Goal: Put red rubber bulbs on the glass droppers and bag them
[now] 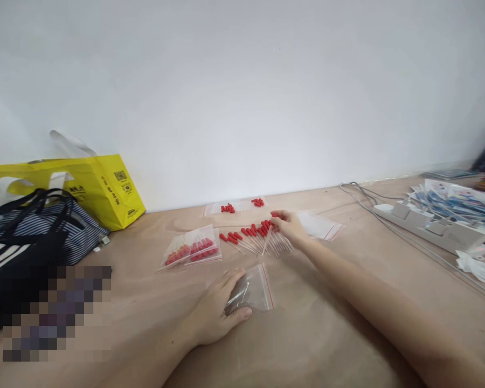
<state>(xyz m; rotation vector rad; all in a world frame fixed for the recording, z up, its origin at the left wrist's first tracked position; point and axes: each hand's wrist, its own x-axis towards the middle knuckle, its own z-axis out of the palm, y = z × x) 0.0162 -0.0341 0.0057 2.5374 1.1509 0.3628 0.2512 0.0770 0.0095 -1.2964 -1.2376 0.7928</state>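
My left hand (220,310) rests on the table with thumb and fingers spread around a clear zip bag (254,291) with a red edge line. Beyond it, several red-tipped clear sticks (248,231) lie fanned out on the table. My right hand (289,227) is over the right end of the fan, its fingers pinched on a red-tipped stick (274,214). Filled bags (196,248) of red-tipped pieces lie left of the fan. At the wall, another bag (242,207) lies under two clusters of red tips.
A flat clear bag (321,225) lies right of my right hand. A yellow bag (113,188) and a striped dark bag (78,223) stand at left. At right are a white power strip (436,229), grey cables (404,231) and a pile of blue-white packets (461,202).
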